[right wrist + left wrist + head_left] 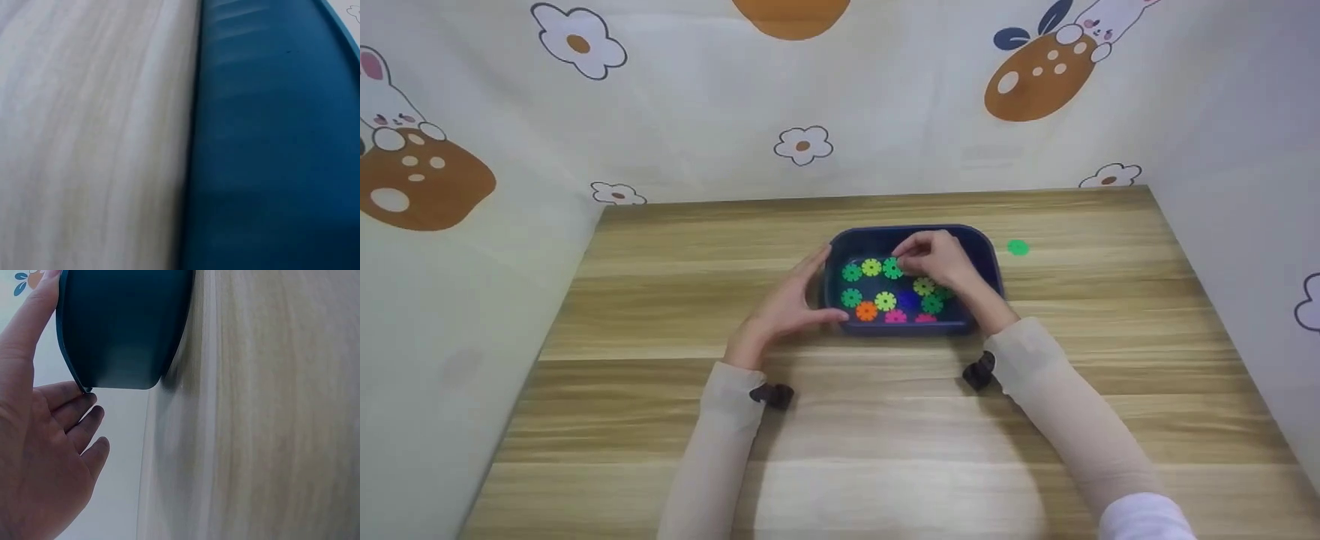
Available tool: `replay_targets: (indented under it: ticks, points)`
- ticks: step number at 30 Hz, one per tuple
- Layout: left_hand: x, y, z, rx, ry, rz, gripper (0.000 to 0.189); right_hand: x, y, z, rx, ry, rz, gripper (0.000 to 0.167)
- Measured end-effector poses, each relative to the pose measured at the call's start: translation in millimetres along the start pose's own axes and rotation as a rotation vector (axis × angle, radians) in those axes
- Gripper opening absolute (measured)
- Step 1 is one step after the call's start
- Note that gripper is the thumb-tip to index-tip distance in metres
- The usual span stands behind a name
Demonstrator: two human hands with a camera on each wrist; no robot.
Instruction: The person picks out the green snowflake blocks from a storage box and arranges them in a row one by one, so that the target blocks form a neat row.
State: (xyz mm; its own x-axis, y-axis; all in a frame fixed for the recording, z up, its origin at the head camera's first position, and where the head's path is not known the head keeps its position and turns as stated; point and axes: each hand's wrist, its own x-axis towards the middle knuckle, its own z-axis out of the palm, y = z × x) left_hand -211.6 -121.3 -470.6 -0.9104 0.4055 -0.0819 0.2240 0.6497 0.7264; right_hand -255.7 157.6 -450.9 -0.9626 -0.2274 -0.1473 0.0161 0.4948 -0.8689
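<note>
A dark blue plastic basin (911,328) sits on the table, with notched snowflake discs in green, yellow, orange, pink and blue spread on its floor. My left hand (786,306) spans the basin's left end. Its thumb lies along the near rim, and its loosely extended fingers touch the left side, as the left wrist view also shows. My right hand (937,259) reaches inside the basin, thumb and forefinger pinching the edge of a green snowflake disc (892,268). Its palm and forearm cover part of the basin. The right wrist view shows only the basin's outer wall (270,146).
Right of the basin, a single green snowflake disc (1018,247) lies on the wooden table (660,277). Patterned cloth walls (885,90) stand behind the table and along both sides. Each sleeve cuff carries a small black camera (979,370).
</note>
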Motion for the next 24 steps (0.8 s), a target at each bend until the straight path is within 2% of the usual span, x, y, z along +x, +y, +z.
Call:
replay_targets:
  ticks: [14, 20, 24]
  points:
    - [-0.4, -0.9, -0.3, -0.031, -0.008, -0.033, 0.11, -5.0, -9.7, -25.4, 0.104, 0.009, 0.032, 0.025]
    - [-0.4, -1.3, -0.2, -0.033, -0.003, -0.011, 0.111, -7.3, -12.5, -37.3, 0.145, 0.042, 0.025, 0.027]
    - [0.3, -2.7, 0.2, -0.017, 0.001, 0.023, 0.113, -10.0, -12.2, -44.6, 0.181, 0.061, -0.009, 0.028]
